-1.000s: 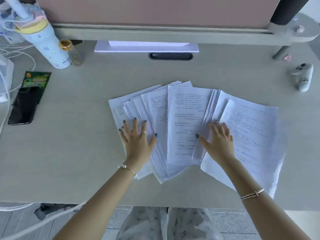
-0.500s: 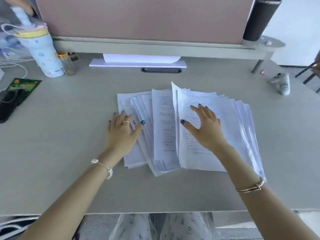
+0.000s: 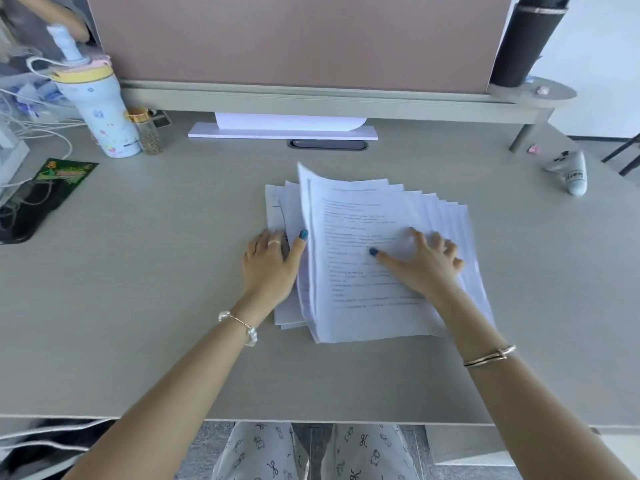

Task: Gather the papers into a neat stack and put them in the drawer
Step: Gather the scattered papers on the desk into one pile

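Observation:
Several printed white papers lie in a loose overlapping pile at the middle of the grey desk. The right-hand sheets now lie over the left-hand ones, and their left edge curls up. My left hand rests at the pile's left edge, thumb against the curled sheets and fingers on the lower sheets. My right hand presses flat on the top sheet, fingers spread. No drawer is in view.
A pale tumbler and a small gold-capped jar stand at the back left, with cables, a green packet and a dark phone further left. A white controller lies at the back right. A shelf with a black cylinder spans the back.
The fanned papers have been pushed together from a wide spread into a narrower pile. My right hand slid its sheets leftward over the others. My left hand stayed at the left edge.

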The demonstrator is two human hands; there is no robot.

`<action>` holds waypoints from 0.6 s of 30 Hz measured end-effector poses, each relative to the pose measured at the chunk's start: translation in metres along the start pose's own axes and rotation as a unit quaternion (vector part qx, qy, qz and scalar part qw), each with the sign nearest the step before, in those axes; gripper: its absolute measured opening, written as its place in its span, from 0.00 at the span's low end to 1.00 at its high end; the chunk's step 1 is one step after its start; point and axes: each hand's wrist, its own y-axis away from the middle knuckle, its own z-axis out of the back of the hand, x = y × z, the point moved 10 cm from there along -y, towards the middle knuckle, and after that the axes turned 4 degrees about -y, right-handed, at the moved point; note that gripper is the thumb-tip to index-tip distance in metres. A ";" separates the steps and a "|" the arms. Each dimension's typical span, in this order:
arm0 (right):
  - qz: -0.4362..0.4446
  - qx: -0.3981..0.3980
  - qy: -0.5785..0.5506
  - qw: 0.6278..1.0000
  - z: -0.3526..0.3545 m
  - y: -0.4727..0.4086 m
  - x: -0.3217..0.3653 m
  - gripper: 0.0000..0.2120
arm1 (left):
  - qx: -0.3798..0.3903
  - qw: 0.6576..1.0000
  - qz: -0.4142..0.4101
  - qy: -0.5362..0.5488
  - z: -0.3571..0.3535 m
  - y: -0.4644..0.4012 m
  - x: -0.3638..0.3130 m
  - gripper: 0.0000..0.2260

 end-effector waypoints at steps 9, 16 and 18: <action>0.026 -0.113 -0.172 0.978 0.032 0.000 0.004 0.39 | 0.131 0.961 0.126 0.209 0.001 -0.018 0.014 0.25; -0.069 -0.073 -0.115 0.988 0.027 -0.007 -0.045 0.39 | 0.113 0.990 0.062 -0.063 -0.016 -0.008 0.000 0.33; -0.043 -0.042 -0.185 0.981 0.022 -0.007 -0.028 0.35 | 0.083 0.995 0.036 -0.028 -0.020 -0.009 -0.019 0.33</action>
